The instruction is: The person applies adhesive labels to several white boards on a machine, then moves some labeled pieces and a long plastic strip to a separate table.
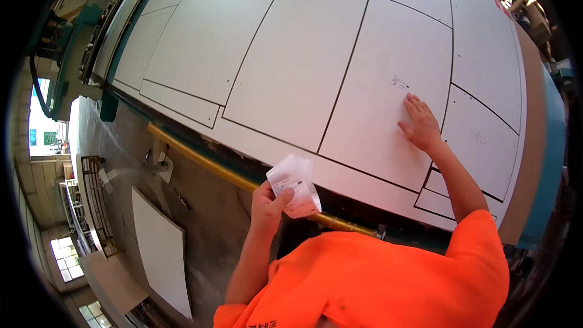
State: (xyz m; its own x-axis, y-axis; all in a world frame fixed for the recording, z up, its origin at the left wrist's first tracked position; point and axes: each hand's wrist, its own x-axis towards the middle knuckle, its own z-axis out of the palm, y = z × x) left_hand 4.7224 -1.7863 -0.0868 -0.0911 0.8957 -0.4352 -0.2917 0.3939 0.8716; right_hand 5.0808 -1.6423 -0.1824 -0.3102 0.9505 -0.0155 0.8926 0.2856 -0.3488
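Note:
My left hand (266, 211) grips a small bundle of printed label sheets (299, 176), thumb pressed on top, in front of the near edge of a large white board (297, 61). Dark cut lines divide that board into rectangular panels of several sizes. On one panel right of the middle, my right hand (421, 124) lies with its fingers stretched out and holds nothing. Just beyond its fingertips is a small printed label (399, 82) stuck to the surface. A fainter label or mark (478, 138) shows on the panel to the right.
A yellow rail (206, 159) runs along the near side of the machine bed. Loose white board (161, 249) stands or lies on the floor at the lower left. Green machinery (76, 54) rises at the far left. Brown and blue edging (546, 152) borders the right side.

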